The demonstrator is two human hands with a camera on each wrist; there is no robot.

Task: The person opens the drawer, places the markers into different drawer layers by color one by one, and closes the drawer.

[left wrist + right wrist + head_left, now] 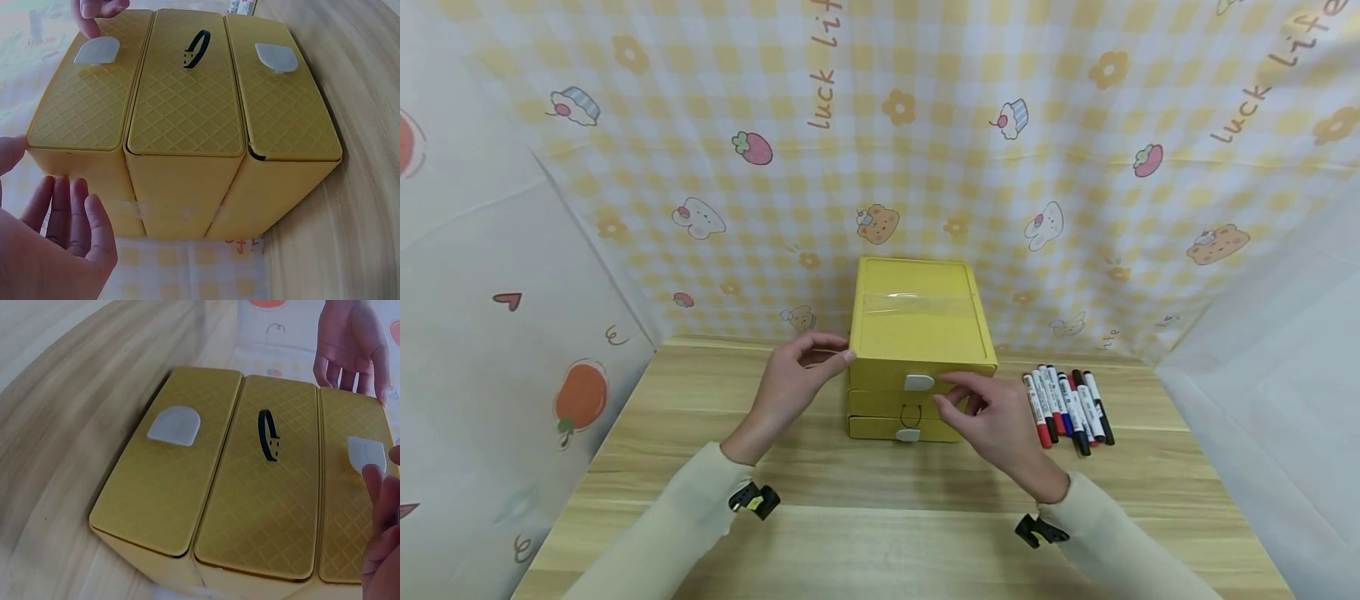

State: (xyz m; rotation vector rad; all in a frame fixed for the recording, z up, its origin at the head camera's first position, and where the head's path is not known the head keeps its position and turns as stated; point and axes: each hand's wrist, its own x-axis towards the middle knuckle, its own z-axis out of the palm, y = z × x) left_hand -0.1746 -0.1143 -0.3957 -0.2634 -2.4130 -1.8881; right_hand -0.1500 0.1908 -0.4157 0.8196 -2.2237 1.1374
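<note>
A yellow three-drawer box (917, 329) stands on the table, its drawers closed. The top drawer carries a white pull tab (919, 382), the middle one a black loop handle (200, 50), and the bottom one another white tab (907, 435). My left hand (796, 375) is at the upper left side of the box, thumb by the front corner and fingers extended along the side. My right hand (996, 417) is just right of the top tab, a fingertip at its edge, with thumb and index finger apart.
Several markers (1067, 408) with red, black and blue caps lie on the wooden table (865, 542) right of the box. Clear tape (917, 303) crosses the box top. A yellow checked cloth (925, 175) hangs behind, with white cloth at both sides.
</note>
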